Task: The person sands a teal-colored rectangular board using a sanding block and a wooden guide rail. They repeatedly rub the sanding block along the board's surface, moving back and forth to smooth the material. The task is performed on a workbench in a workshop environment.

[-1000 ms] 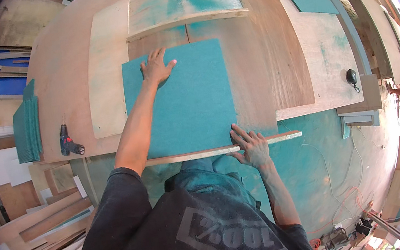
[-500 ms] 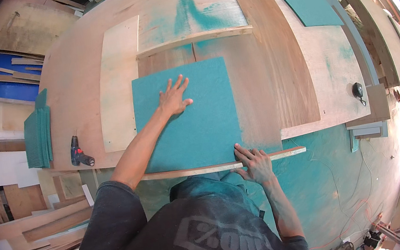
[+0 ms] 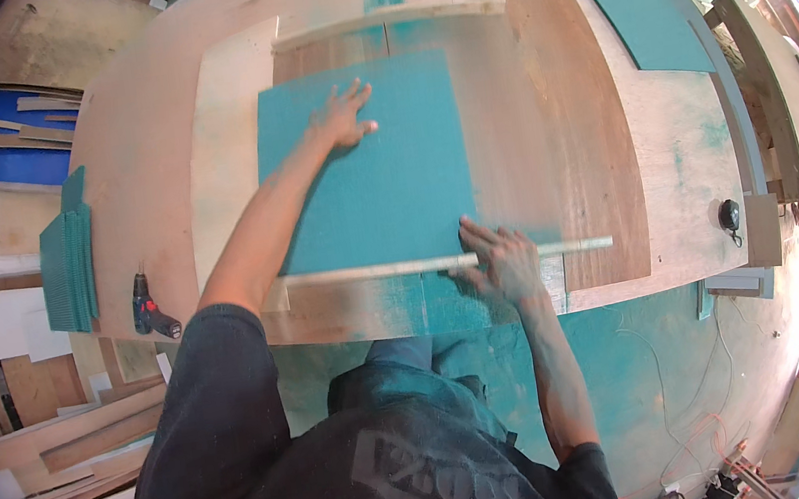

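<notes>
A square teal board (image 3: 390, 180) lies on a brown wooden base (image 3: 496, 136). Pale wooden strips cross this base at its far and near sides. My left hand (image 3: 339, 121) rests flat on the board's upper part with the fingers spread. My right hand (image 3: 505, 261) is at the board's near right corner, clasping the near wooden strip (image 3: 372, 272): its fingers reach over the top and its thumb is on the near side. The far wooden strip (image 3: 389, 19) stands beyond the board, and a dark slit runs through the base beside it.
The wide table (image 3: 129, 113) carries a stack of teal panels (image 3: 70, 273) and a cordless drill (image 3: 151, 307) at left. At right are another teal board (image 3: 641, 16), a long brown plank (image 3: 595, 123) and a black tape measure (image 3: 729, 215). Cords lie on the floor at lower right.
The teal board, the base and both strips have slid away from me across the table, along with my two hands. A band of tabletop now shows in front of the near strip.
</notes>
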Demonstrator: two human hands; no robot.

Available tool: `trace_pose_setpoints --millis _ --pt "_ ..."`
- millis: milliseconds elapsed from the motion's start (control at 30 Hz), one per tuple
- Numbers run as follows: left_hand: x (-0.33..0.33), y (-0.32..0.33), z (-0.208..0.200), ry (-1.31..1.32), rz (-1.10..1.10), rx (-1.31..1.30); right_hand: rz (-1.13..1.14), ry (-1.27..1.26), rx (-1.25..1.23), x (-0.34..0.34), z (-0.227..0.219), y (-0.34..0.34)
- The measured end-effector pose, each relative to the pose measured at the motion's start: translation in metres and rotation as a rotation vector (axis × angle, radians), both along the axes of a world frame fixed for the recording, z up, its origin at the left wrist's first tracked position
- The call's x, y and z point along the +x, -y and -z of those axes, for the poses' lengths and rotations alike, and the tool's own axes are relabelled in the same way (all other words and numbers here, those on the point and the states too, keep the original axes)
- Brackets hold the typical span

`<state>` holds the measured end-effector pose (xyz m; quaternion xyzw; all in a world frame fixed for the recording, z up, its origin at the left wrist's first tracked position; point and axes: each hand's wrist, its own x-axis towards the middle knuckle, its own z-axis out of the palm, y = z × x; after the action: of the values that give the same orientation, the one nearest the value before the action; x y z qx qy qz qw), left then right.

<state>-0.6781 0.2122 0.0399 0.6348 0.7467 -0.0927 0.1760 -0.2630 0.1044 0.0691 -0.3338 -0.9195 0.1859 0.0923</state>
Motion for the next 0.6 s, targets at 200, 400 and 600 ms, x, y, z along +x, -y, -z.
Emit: trace_pose_setpoints --millis 200,400,600 --pt "-0.038 -0.097 0.007 -0.031 0.007 -0.027 0.038 0.029 -0.001 -0.041 0.011 -0.08" --pt "-0.119 -0.189 0.033 -0.068 0.004 0.019 0.047 0.0 0.063 -0.098 0.02 -0.168" --pt "-0.094 -0.228 0.039 -0.058 -0.19 0.159 0.11 0.075 0.052 -0.13 0.028 -0.245"
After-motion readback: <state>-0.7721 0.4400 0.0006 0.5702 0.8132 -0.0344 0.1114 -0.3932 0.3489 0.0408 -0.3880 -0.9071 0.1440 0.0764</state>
